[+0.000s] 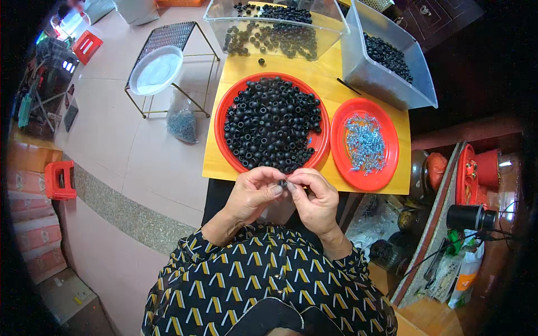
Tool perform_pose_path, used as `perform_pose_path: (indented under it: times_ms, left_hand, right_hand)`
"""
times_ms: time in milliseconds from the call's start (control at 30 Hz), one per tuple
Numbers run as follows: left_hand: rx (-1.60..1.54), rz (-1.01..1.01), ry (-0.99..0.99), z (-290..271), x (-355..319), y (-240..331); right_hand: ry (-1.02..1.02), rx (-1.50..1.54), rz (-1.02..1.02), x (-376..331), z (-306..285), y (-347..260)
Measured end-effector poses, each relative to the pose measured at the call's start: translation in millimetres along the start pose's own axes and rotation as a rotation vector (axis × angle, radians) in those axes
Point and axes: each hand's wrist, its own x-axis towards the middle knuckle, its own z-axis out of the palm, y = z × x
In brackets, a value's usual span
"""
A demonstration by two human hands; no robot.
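Glossy plastic beside dull black and bright glitter

The small round hollow black pieces (269, 117) look like plastic, smooth with a satin-dull finish. The large round red plastic tray (220, 124) holding them is smooth and glossy, as is the smaller oval red plastic plate (338, 139). The tiny silvery-blue pieces (365, 143) glint brightly; metal or clear plastic, I cannot tell. The flat yellow tabletop (326, 70) looks like smooth wood. The clear rectangular tub (330, 36) and cloudy rectangular tub (386, 92) are shiny plastic. The black patterned shirt (246, 280) is matt cloth.

Black shirt (252, 274) with white-and-yellow chevron print and matching sleeves (193, 246)
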Motion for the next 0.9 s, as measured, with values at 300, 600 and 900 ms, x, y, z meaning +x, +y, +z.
perform_pose_path:
  times_ms: [300,600,900]
  left_hand:
    - [0.188,0.071,0.034,0.8,-0.3,-1.8]
    - [0.184,0.079,0.066,-6.4,-0.2,2.3]
    - [0.114,0.082,0.02,-14.1,0.6,3.3]
  right_hand:
    - [0.022,-0.181,-0.136,-3.4,1.7,-2.4]
    - [-0.105,-0.408,-0.165,22.0,-24.7,-1.7]
    - [-0.17,-1.028,-0.211,66.5,-33.8,35.2]
